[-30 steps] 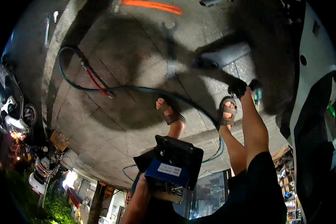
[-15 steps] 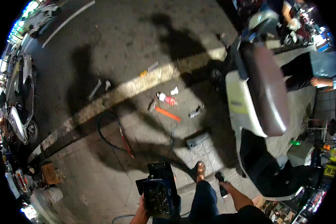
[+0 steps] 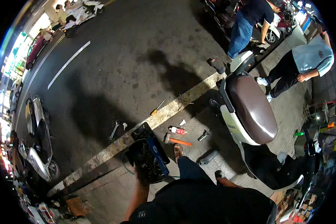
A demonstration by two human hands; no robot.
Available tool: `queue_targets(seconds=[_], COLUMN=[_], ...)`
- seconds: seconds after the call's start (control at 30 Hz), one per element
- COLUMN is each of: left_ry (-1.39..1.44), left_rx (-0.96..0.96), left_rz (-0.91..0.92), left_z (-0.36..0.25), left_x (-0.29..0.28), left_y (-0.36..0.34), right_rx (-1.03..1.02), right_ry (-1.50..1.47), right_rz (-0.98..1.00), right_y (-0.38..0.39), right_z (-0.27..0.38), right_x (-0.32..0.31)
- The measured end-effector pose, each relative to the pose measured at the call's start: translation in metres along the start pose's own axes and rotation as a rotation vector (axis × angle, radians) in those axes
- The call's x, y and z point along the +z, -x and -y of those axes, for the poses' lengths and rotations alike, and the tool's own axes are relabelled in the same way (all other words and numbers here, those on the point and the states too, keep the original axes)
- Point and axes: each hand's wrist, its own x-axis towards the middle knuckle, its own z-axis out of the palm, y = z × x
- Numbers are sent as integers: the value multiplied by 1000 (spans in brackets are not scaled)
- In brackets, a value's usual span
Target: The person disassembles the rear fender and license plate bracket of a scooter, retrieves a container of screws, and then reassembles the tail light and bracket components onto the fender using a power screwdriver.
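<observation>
Lower centre, the left hand [image 3: 141, 174] gripped a loaded bin [image 3: 159, 154]; one tilt could've spilled it! The right hand's [image 3: 221, 179] grip? Couldn't tell.

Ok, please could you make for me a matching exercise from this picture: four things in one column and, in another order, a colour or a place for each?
Column one
1. Box
2. Hammer
3. Wrench
4. Scooter seat

Column two
A. On the road
B. Brown
C. Held in the left hand
D. Orange-handled

Right pairs: 1-C, 2-D, 3-A, 4-B
</observation>
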Motion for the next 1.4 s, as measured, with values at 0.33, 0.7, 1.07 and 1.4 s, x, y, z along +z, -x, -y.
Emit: queue_targets(seconds=[0.33, 0.7, 1.07, 1.4], left_ry=[-87, -208, -383, -754], left_rx=[3, -284, -630, -1330], left_rz=[-28, 295, 522, 338], left_z=[-147, -286, -217, 104], left_x=[93, 284, 577, 771], left_y=[-250, -665, -934, -1118], right_rx=[-482, -116, 214, 95], right_ry=[-104, -445, -1022, -1015], right_rz=[-94, -128, -104, -356], right_y=[54, 9, -66, -225], right_z=[412, 706, 885, 1000], right_x=[85, 175, 146, -3])
